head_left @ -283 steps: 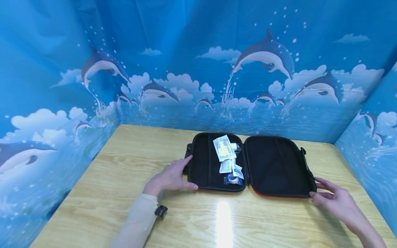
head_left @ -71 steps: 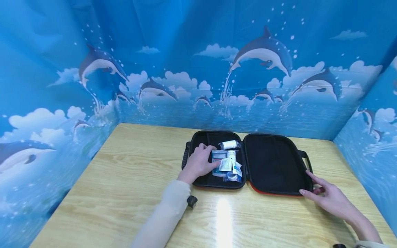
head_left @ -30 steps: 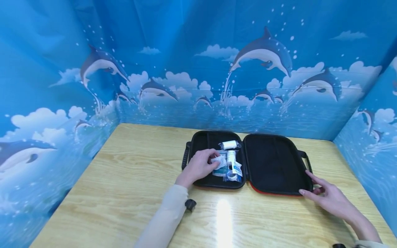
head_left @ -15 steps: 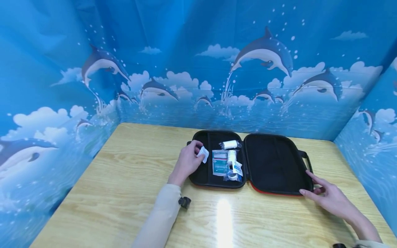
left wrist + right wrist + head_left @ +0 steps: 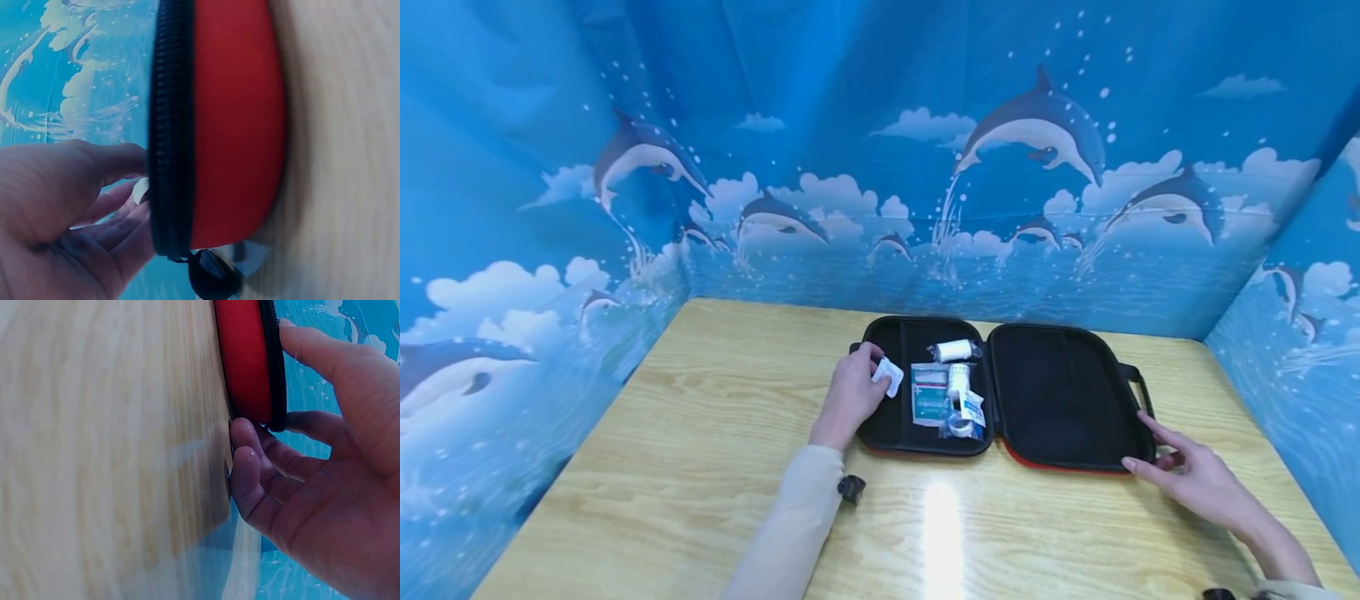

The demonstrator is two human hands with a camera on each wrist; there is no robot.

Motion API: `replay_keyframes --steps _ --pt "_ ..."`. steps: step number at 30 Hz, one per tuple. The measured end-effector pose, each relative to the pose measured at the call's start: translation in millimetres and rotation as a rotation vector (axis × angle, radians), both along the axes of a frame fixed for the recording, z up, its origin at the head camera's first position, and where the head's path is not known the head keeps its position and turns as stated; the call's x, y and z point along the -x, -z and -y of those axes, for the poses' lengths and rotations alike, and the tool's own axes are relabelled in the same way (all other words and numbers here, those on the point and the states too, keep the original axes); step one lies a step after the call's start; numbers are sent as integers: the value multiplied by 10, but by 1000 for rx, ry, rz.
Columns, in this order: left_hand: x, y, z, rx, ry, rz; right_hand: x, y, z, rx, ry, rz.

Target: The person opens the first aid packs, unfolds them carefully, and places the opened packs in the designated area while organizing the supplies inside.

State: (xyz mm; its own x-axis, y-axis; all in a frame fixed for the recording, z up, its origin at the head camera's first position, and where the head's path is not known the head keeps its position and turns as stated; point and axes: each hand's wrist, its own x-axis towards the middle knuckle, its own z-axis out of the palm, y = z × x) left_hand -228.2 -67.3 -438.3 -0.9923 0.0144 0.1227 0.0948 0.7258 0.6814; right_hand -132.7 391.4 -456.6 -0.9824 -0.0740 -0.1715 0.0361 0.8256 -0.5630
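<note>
My left hand pinches a small white sachet over the left half of an open black-lined case. Only a white corner of that sachet shows in the left wrist view, behind the rim. Inside the case lie a green and white packet, a white roll in clear wrap, a white cylinder, a printed sachet and a wrapped ring-shaped roll. At the right half's near corner, my right hand holds the edge, thumb and fingers around the red-sided corner.
The case stands on a wooden table near its back edge. A black handle sticks out from its right side. Behind and beside the table hangs a blue dolphin-print curtain.
A large white packet seen earliest no longer lies on top. My left hand has lifted the small sachet off the green packet and drawn it left. My right hand stays at the corner.
</note>
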Motion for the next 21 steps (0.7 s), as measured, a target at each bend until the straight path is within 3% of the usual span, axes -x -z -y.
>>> replay_keyframes --steps 6,13,21 --pt "7 -11 -4 11 -17 34 0 -9 9 -1 3 1" --pt "25 1 5 8 -21 13 4 -18 5 -15 8 15" --pt "10 -7 -4 6 -27 35 -2 -16 5 -15 10 25"
